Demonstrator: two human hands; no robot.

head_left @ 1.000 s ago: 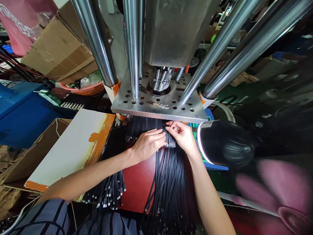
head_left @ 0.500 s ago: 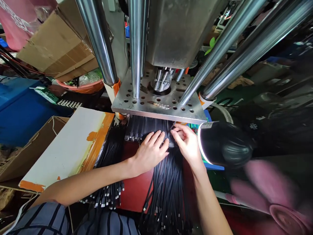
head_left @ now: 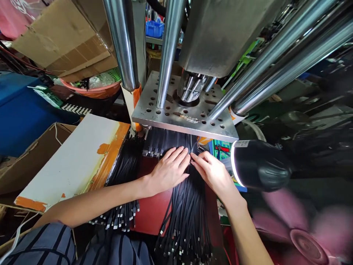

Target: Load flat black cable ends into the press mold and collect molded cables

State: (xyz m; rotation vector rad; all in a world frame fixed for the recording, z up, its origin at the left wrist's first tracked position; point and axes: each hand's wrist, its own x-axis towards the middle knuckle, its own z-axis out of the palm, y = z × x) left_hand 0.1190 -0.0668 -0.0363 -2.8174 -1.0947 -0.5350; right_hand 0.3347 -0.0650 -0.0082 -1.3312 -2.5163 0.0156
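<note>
One right hand (head_left: 216,175) farther from plate (head_left: 176,120)

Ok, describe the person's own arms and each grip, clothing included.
The left grip and right grip are bare human hands: no gloves, rings or bracelets show. The left forearm and right forearm are bare, with no sleeve over them. Blue-grey clothing with black stripes shows at the lower left; whether it includes a sleeve is unclear.

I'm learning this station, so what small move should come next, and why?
Probably lay the dark strand flat with the right grip, which appears to pinch it: it curves away toward the metal plate, while the left grip lies palm-down over the row of black cables, placed to steady them.
</note>
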